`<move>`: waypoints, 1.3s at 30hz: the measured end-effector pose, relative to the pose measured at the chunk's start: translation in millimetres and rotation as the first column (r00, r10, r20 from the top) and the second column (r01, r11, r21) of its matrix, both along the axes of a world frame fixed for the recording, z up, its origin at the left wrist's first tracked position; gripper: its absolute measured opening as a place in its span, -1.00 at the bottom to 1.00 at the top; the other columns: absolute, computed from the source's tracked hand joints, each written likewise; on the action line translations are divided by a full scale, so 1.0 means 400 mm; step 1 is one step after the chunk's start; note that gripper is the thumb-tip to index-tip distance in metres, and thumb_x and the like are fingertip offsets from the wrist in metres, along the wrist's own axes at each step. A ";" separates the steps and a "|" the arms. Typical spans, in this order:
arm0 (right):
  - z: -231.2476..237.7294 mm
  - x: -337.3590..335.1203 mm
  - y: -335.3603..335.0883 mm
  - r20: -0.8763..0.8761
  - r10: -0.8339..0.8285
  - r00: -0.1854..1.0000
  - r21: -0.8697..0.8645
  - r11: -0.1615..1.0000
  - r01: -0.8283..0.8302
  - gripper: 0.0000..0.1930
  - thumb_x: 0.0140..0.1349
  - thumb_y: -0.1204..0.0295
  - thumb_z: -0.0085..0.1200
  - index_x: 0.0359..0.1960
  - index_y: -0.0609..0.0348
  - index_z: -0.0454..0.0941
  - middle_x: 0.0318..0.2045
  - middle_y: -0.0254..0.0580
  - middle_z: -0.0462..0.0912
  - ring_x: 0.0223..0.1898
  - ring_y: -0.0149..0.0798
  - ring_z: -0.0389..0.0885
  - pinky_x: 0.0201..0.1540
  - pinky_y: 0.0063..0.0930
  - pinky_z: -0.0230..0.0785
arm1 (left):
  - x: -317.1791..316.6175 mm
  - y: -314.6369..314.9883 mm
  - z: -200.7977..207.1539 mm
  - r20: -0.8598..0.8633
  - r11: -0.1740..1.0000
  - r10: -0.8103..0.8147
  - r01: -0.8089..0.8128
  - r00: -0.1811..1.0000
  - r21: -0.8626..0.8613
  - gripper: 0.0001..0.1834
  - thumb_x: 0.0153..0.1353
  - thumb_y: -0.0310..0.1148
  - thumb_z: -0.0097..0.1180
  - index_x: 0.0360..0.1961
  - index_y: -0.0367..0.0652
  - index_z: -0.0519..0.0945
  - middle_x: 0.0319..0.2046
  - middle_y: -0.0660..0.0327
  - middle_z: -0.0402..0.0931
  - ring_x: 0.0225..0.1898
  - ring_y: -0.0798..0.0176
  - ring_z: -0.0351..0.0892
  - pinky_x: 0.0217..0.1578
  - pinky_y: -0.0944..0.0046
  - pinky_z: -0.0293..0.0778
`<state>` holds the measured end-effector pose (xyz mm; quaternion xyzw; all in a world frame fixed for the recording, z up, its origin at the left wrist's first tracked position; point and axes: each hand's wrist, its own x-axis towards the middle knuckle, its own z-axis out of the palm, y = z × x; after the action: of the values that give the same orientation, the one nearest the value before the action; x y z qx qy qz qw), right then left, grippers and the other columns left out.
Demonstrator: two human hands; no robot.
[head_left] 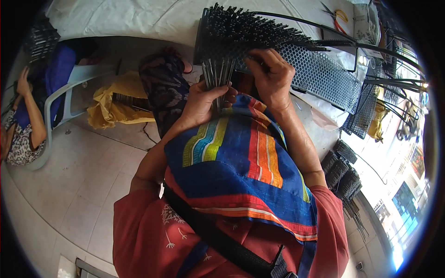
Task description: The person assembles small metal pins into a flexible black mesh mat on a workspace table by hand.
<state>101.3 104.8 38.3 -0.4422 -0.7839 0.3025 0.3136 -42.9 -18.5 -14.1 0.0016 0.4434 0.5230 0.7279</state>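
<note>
My left hand [206, 101] is wrapped round a bundle of thin metal rods [218, 74] standing roughly upright over my lap. Just to the right, my right hand [274, 76] is raised with its fingertips pinched together; whatever lies between them, if anything, is too small to make out. Directly beyond both hands is a dense mass of black-tipped thin rods [250, 30], spread across a black perforated metal rack [320, 69] at the table edge. The upper ends of the held bundle meet the underside of that mass, so I cannot tell where one stops.
A pale cloth-covered table [125, 18] runs along the far side, with orange-handled pliers [340, 21] on it. A yellow sack [113, 104] lies on the tiled floor at left, near a seated person [28, 116] in a grey chair [60, 92]. Dark bundles [340, 169] stand at right.
</note>
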 end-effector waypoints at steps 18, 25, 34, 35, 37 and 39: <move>-0.042 0.031 -0.031 -0.310 -0.293 0.904 -0.824 0.557 -0.102 -0.91 0.12 0.51 0.25 -0.48 0.25 0.61 -0.68 -0.42 0.51 -0.69 -0.60 0.37 -0.67 -0.62 0.15 | 0.018 0.009 0.002 0.111 0.995 0.094 -0.090 0.989 -0.040 -0.78 0.29 -0.47 0.12 -0.05 -0.26 0.56 -0.29 0.03 0.64 -0.34 0.11 0.69 -0.33 0.18 0.64; 0.023 0.038 0.010 -0.479 -0.307 0.822 -0.387 0.915 0.116 -0.93 0.16 0.61 0.23 -0.32 0.22 0.67 -0.52 -0.50 0.54 -0.55 -0.65 0.36 -0.51 -0.74 0.18 | 0.023 -0.005 -0.007 -0.026 0.994 0.098 -0.099 0.995 -0.037 -0.79 0.31 -0.40 0.13 -0.06 -0.22 0.57 -0.27 0.06 0.64 -0.29 0.15 0.70 -0.33 0.22 0.63; 0.022 0.025 0.027 -0.449 -0.210 0.868 -0.126 0.977 0.172 -0.89 0.10 0.66 0.25 -0.33 0.24 0.68 -0.47 -0.44 0.56 -0.46 -0.62 0.41 -0.40 -0.75 0.25 | 0.024 0.008 -0.002 0.093 0.998 0.032 -0.026 0.995 -0.062 -0.78 0.30 -0.42 0.14 -0.05 -0.23 0.57 -0.25 0.04 0.65 -0.31 0.16 0.69 -0.34 0.23 0.63; 0.023 0.026 0.028 -0.447 -0.216 0.868 -0.129 0.976 0.176 -0.89 0.10 0.66 0.25 -0.33 0.24 0.68 -0.47 -0.44 0.56 -0.46 -0.62 0.42 -0.40 -0.75 0.25 | 0.024 0.008 0.005 0.040 1.000 0.006 -0.005 0.999 -0.028 -0.78 0.30 -0.42 0.14 -0.06 -0.23 0.56 -0.26 0.03 0.64 -0.31 0.16 0.68 -0.34 0.23 0.63; 0.015 0.028 0.033 -0.453 -0.199 0.869 -0.118 0.980 0.162 -0.89 0.10 0.66 0.25 -0.33 0.24 0.68 -0.46 -0.43 0.57 -0.46 -0.62 0.42 -0.40 -0.75 0.26 | 0.022 0.013 0.010 -0.013 1.000 -0.019 0.019 1.000 0.006 -0.79 0.30 -0.41 0.14 -0.07 -0.23 0.56 -0.26 0.03 0.64 -0.31 0.16 0.68 -0.34 0.24 0.63; 0.012 0.030 0.035 -0.458 -0.180 0.870 -0.106 0.983 0.148 -0.88 0.10 0.67 0.25 -0.33 0.25 0.68 -0.46 -0.43 0.58 -0.46 -0.62 0.43 -0.40 -0.74 0.26 | 0.020 0.022 0.008 0.102 0.998 0.001 0.006 0.995 -0.068 -0.81 0.29 -0.41 0.16 -0.11 -0.23 0.57 -0.28 0.03 0.65 -0.32 0.16 0.68 -0.34 0.24 0.62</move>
<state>113.3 118.8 43.2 -0.4319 -0.6347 0.3981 0.5021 -35.1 -9.6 -10.8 -0.0493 0.4235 0.5059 0.7499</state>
